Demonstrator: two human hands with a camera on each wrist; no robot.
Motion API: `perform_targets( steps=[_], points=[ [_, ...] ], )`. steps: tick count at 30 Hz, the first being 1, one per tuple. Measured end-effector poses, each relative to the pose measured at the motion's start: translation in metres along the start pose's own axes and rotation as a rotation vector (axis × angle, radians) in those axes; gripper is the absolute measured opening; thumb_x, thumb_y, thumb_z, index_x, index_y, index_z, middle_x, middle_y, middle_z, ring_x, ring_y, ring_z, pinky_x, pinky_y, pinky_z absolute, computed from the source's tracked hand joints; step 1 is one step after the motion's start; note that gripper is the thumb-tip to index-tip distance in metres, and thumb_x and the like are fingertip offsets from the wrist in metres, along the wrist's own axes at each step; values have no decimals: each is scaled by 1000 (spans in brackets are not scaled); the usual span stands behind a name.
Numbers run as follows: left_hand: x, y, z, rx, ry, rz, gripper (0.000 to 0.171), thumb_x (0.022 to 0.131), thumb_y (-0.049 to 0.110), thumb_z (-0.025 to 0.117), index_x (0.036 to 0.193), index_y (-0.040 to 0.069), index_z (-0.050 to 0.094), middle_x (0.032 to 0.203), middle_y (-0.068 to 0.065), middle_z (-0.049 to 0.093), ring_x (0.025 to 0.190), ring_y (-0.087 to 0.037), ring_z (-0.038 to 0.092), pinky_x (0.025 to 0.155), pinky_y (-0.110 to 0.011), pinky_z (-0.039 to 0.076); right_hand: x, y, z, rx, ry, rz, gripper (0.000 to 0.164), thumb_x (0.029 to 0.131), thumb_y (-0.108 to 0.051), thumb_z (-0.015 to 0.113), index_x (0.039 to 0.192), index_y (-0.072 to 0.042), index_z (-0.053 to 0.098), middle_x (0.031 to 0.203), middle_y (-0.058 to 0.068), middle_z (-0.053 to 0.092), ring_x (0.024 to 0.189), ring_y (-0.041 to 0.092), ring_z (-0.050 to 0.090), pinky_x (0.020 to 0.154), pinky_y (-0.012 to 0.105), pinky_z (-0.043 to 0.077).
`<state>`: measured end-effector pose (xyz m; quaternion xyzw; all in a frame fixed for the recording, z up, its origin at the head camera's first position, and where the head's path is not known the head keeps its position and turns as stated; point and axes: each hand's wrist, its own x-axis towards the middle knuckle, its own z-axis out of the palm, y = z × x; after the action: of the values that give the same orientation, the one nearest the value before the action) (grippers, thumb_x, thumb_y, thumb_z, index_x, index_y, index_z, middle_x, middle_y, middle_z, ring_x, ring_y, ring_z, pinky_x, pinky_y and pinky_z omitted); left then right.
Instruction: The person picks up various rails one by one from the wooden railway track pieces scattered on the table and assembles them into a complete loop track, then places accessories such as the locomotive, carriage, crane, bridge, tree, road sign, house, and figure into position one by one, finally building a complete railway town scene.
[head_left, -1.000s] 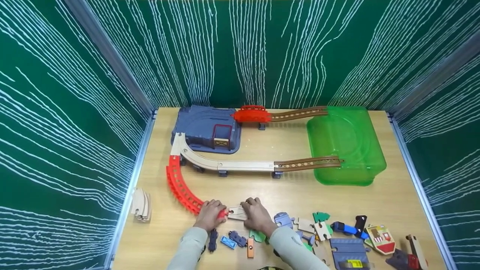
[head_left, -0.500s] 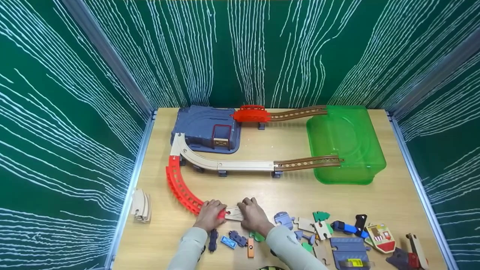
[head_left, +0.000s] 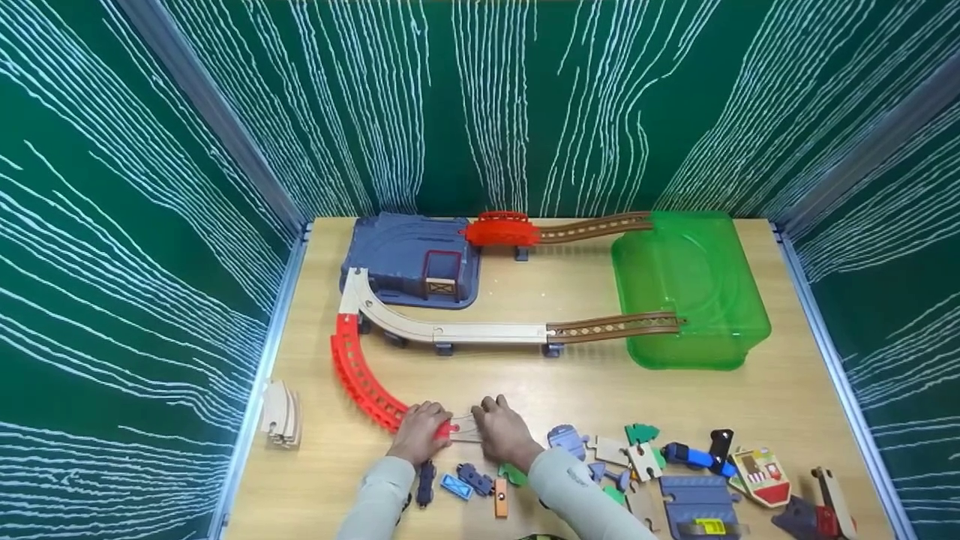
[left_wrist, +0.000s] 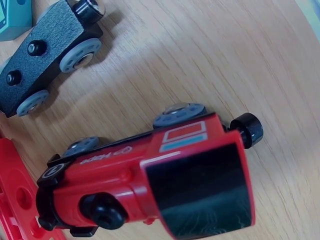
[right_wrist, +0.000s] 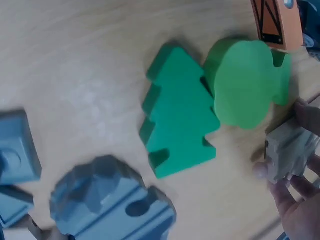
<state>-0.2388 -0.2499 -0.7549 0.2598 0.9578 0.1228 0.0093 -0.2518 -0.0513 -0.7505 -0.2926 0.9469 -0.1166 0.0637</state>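
Wooden track piece (head_left: 466,429), head view: at end of red curved track (head_left: 364,381), well inside table (head_left: 600,390) sides; left hand (head_left: 422,431) grips red track, right hand (head_left: 502,433) pinches wood. Left wrist: red toy locomotive (left_wrist: 142,182). Right wrist: small gap, wood to rounded green tree (right_wrist: 244,82).

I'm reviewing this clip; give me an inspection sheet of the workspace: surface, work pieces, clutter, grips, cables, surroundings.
Surface: pale wood-grain table.
Work pieces: curved red track meeting a short wooden track; whether they are locked together, cannot tell.
Clutter: red engine and flat-lying green tree near the hands; stack of curved wooden pieces by the table's left edge.
Left grip: left hand holds the red track's near end.
Right grip: right hand pinches the wooden track.
Cables: nothing seen.
Surroundings: green walls with white wavy lines; metal posts at the corners.
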Motion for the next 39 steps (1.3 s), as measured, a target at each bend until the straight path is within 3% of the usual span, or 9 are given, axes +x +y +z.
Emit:
perform_targets(
  steps=[11,18,23,28,32,39],
  points=[
    [-2,5,-2,33,-28,12,44,68,35,69,106,13,63,95,0,56,91,-19,51,82,-37,41,-10,-3,3,-13,47,32,54,64,-17,68,116,-11,55,110,8,50,95,25,47,75,33,48],
    [0,15,2,-3,-26,35,52,67,31,71,113,10,57,104,-1,55,98,-19,49,81,-37,41,-12,-3,7,-57,-20,85,63,65,-33,72,123,-19,50,113,5,44,102,23,40,72,34,45],
    [5,23,0,8,-57,20,51,65,28,73,111,10,58,98,-1,54,93,-19,49,78,-36,43,-11,3,-8,37,-110,78,72,67,-30,71,131,-21,41,117,7,44,104,25,41,80,40,44],
    [4,20,1,-4,-45,-18,49,63,27,73,107,11,60,92,0,53,87,-19,48,75,-35,43,-12,26,-39,263,-37,119,58,76,-18,64,130,-17,43,120,10,45,105,25,41,87,44,40],
    [2,18,2,-22,-51,-47,49,63,26,73,108,11,58,93,-1,53,88,-20,49,75,-36,43,-21,55,-66,352,71,155,47,78,-18,62,123,-12,49,115,9,48,104,25,42,87,41,41],
    [5,18,0,-21,-85,-70,52,63,24,73,110,10,57,97,-3,53,91,-22,49,75,-38,42,-67,107,-98,439,130,280,44,71,-4,64,114,-6,56,109,9,54,102,26,45,88,41,41]
  ],
)
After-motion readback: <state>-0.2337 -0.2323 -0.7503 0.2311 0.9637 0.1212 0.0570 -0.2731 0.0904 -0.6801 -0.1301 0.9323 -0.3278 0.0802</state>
